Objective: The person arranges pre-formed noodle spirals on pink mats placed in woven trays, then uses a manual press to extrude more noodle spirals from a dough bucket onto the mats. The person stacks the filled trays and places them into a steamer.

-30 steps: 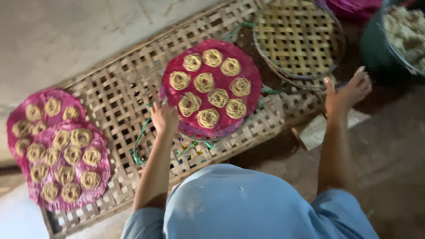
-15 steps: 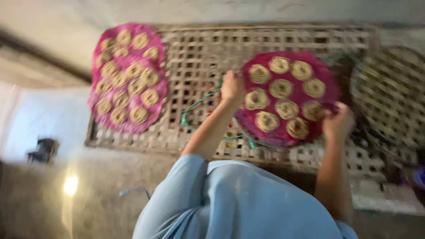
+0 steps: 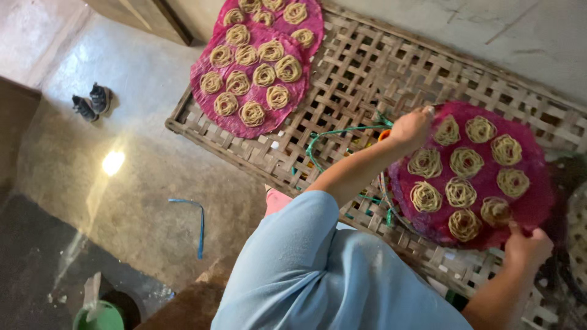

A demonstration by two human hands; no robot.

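Observation:
A round pink tray carrying several coiled noodle nests rests on a woven bamboo rack. My left hand grips the tray's near-left rim. My right hand grips its lower right rim. Farther along the rack lie two more pink trays, overlapping and covered with noodle nests.
The rack sits on a concrete floor next to a pale wall. A pair of dark shoes and a blue strap lie on the floor. A green bucket stands at the bottom left. Green cord hangs through the rack.
The view has swung round and my right hand, free a second ago, now holds the tray's rim. Both hands keep the pink tray over the rack.

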